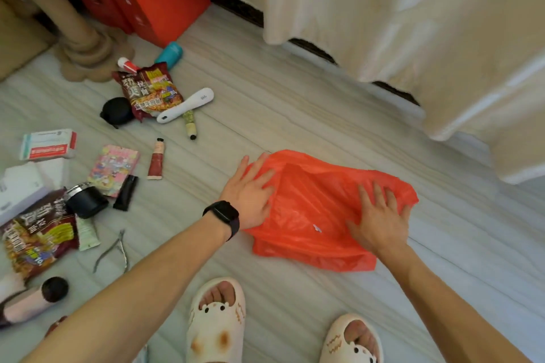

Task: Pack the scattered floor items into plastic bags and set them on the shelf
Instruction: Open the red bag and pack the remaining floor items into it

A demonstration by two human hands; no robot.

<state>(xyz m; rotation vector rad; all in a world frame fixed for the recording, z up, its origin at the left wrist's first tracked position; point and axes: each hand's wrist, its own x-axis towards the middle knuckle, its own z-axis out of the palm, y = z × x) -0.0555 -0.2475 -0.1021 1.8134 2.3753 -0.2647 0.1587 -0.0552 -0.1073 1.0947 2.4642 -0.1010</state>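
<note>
The plastic bag (318,215) under the left hand (250,188) and right hand (380,218) is translucent orange-red. The smartwatch (222,212) on the left wrist is black. Left of the left hand lie a dark red tube (155,160) with a cream neck, a black tube (126,192) and a pink packet (113,169) crowded with many-coloured cartoon print. Beyond that hand, a noodle packet (150,91) is maroon with yellow and orange print, beside a white handheld device (185,109) and a teal bottle (169,54). The floor (295,91) is pale grey, faintly streaked. Nearer than the hands, the slippers (218,321) are cream with brown blotches.
</note>
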